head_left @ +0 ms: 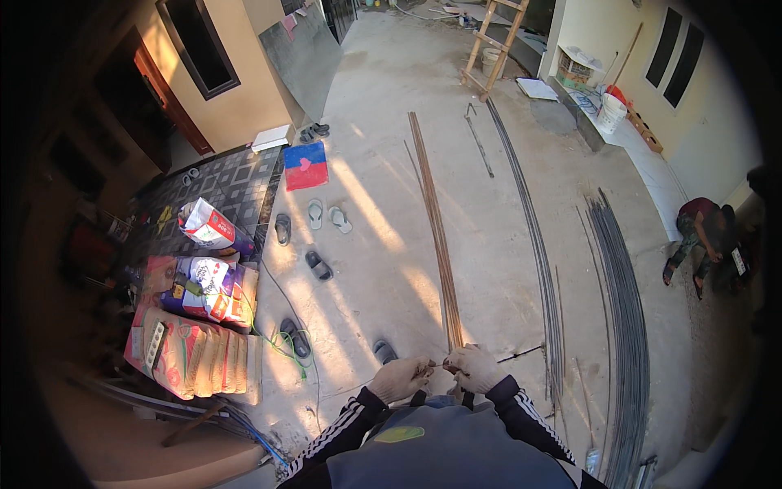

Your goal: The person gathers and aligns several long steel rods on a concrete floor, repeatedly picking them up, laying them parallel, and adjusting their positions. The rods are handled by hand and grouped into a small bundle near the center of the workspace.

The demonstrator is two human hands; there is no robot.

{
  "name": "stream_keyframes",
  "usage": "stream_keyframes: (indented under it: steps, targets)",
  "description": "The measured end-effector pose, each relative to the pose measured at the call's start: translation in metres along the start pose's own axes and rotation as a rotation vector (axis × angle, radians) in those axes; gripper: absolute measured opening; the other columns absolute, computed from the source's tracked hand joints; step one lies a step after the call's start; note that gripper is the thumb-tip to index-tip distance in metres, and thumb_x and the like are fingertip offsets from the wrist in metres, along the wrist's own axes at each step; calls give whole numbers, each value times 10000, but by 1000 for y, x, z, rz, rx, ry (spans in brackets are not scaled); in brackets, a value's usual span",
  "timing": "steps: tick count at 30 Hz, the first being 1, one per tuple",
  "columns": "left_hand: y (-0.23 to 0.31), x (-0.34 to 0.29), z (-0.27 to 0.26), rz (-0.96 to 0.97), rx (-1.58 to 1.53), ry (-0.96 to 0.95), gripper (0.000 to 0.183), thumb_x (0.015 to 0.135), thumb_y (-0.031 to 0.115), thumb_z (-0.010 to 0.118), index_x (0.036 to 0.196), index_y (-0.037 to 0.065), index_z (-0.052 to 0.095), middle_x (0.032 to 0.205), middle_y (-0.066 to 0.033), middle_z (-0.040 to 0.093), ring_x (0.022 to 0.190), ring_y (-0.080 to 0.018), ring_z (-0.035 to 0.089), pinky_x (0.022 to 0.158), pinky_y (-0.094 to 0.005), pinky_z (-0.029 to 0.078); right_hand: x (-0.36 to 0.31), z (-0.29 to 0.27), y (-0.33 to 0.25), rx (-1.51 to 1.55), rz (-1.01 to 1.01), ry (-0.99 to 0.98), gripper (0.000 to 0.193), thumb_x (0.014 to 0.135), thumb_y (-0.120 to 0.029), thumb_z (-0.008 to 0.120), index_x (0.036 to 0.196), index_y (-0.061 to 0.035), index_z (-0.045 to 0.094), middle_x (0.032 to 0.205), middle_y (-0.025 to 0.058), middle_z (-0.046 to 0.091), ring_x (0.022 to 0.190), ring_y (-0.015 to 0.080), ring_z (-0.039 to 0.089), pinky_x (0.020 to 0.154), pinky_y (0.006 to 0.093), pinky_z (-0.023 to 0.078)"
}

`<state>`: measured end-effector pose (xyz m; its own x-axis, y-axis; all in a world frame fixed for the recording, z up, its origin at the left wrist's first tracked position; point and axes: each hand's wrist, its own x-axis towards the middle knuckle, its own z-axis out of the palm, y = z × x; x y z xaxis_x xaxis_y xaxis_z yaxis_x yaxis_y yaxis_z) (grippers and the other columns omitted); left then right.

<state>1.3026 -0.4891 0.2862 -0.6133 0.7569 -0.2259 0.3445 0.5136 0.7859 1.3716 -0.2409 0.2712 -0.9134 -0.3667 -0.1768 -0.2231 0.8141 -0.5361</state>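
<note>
My left hand (402, 380) and my right hand (476, 368) are close together in front of my body, both in what look like pale work gloves. The fingers of each are curled in, as in a pinch. Something thin and small seems to be between them, too small to name. Just beyond my right hand lies the near end of a bundle of rusty brown metal rods (436, 232), stretched along the concrete floor. Further right runs a narrow bundle of dark grey rods (525, 204), and past it a thick bundle of grey rods (623, 326).
Stacked bags (199, 354) stand at the left, with a power strip (155, 345) on top and a green cord beside them. Sandals (318, 266) and a red-blue mat (305, 166) lie on the floor. A wooden ladder (494, 49) stands far off; a person (699, 236) sits at right.
</note>
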Motion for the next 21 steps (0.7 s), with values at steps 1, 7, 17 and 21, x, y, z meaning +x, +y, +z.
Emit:
stream_keyframes:
  steps: [1, 7, 17, 21]
  targets:
    - [-6, 3, -9, -12, 23, 10, 255, 972, 261, 587, 1151, 89, 643, 977, -175, 711, 932, -395, 693, 807, -477, 548, 17, -2, -2, 28, -44, 23, 271, 812, -196, 683, 1075, -131, 687, 1053, 61, 656, 1094, 287, 619, 920, 458, 468]
    - [-38, 14, -65, -136, 101, 71, 211, 949, 251, 635, 1121, 130, 632, 976, -143, 700, 915, -380, 683, 778, -470, 542, 124, -31, -17, 279, -128, 16, 285, 846, -201, 732, 1091, -59, 703, 1089, 123, 693, 1021, 362, 656, 913, 448, 523]
    - [-108, 121, -191, -273, -139, 320, 220, 873, 100, 705, 1077, 78, 628, 1089, -132, 732, 959, -352, 717, 808, -413, 571, 347, -95, 94, 1456, 63, 252, 762, 1030, -672, 457, 1404, -21, 581, 1330, 158, 642, 1296, 265, 579, 1129, 426, 421]
    - [-120, 215, -259, -286, -110, 303, 270, 868, 121, 721, 1128, 111, 649, 1076, -126, 720, 945, -367, 706, 799, -434, 570, 450, -131, 124, 1421, 50, 76, 839, 1029, -734, 343, 1397, -23, 594, 1342, 166, 638, 1302, 278, 579, 1134, 440, 412]
